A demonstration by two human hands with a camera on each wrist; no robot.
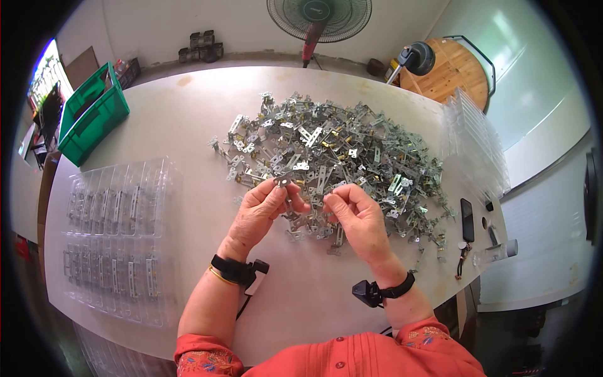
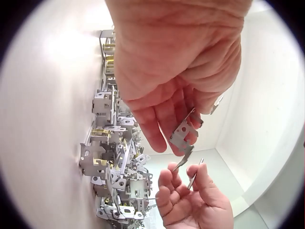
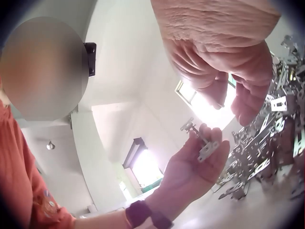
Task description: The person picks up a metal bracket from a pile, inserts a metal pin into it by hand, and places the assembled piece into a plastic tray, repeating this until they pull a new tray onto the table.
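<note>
My left hand point(image 1: 256, 210) grips a small stamped metal bracket point(image 2: 183, 133) between thumb and fingers, over the near edge of a heap of similar metal parts point(image 1: 352, 151). The bracket has punched holes and a bent tab; in the right wrist view its two flat ends and narrow middle show against the left palm point(image 3: 190, 167). Just to the right, my right hand point(image 1: 363, 220) has thumb and forefinger together. In the left wrist view these pinch a thin, shiny metal piece point(image 2: 194, 179), mostly hidden by the fingers. The two hands are close, fingertips facing each other.
Clear plastic trays point(image 1: 119, 242) with metal parts in their slots lie at left, a green crate point(image 1: 94, 119) behind them. Stacked clear trays point(image 1: 474, 144) stand at right, near a phone point(image 1: 467, 220) and a clear bottle point(image 1: 493, 252). A fan point(image 1: 319, 19) stands beyond the table.
</note>
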